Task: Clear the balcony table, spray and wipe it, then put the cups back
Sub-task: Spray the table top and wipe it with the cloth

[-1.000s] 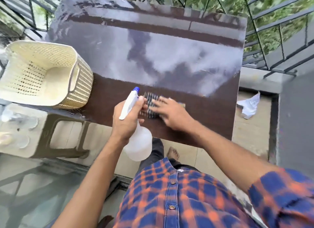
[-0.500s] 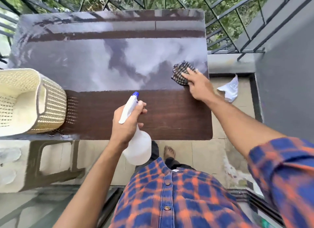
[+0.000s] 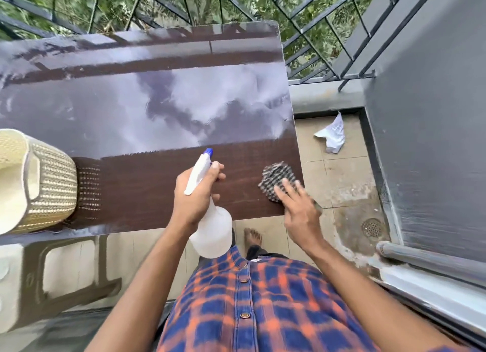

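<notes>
Right hand point(image 3: 299, 212) slid cloth point(image 3: 276, 177) nearer — fingers point(image 3: 285, 191) flat, pressing.

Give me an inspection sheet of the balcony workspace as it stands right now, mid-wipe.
Surface: dark wood table, far part glossy and reflective, near strip matt.
Job's things: spray bottle held over the near edge; checked cloth flat on the near right corner; cups not in view.
Clutter: cream woven basket on the table's left end; crumpled white scrap on the tiled floor.
Hands: left hand grips the bottle's neck; right hand presses the cloth with straight fingers.
Cables: nothing seen.
Surroundings: metal railing with greenery behind; drain in the floor; grey wall on the right.
</notes>
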The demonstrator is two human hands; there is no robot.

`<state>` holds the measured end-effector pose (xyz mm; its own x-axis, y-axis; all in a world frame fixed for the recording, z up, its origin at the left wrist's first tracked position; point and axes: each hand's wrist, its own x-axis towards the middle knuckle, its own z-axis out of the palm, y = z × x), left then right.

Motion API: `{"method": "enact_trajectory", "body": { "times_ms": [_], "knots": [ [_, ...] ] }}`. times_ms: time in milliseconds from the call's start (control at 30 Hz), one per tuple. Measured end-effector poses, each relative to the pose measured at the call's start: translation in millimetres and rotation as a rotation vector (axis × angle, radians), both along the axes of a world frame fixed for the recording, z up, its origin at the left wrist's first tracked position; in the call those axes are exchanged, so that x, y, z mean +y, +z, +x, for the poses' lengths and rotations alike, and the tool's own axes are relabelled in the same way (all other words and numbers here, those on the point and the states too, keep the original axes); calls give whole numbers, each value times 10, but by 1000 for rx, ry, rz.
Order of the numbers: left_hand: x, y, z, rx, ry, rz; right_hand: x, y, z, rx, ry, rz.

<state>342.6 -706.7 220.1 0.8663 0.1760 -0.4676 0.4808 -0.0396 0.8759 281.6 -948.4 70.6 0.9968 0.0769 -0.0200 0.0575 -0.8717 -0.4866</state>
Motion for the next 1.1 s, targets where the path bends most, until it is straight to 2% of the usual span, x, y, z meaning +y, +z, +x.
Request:
{"method": "enact_trajectory", "body": {
  "times_ms": [133, 200, 267, 400, 500, 600, 700, 800, 900, 933, 1000, 1100],
  "knots": [
    [1, -6, 58, 24, 9, 4, 271, -34, 89, 37, 405, -16],
    [16, -10, 119, 31, 2, 5, 273, -55, 214, 44, 469, -26],
    [54, -3, 210, 37, -13, -3, 201, -62, 413, 28, 389, -26],
    [137, 4, 449, 38, -28, -4, -28, -43, 1107, -22, -4, 15],
    [228, -11, 686, 39, -43, -3, -45, -1, 1849, 19, -138, -9],
    [325, -15, 969, 37, -53, -12, 115, 124, 2507, 29, -204, 23],
    [412, -20, 1250, 41, -32, -45, 537, 156, 2826, 74, -202, 63],
    [502, -61, 1556, 50, -25, -66, 997, 115, 2754, 20, 42, 52],
    [579, -83, 1838, 46, -26, -76, 934, 67, 2434, -50, 293, -76],
    [607, -83, 1935, 51, -36, -83, 831, 71, 2361, -71, 274, -101],
    [650, -66, 2104, 58, -65, -98, 556, 27, 2299, -82, 91, -99],
    [737, -42, 2345, 58, -72, -104, 298, -35, 2691, -18, -165, -81]
  ]
}}
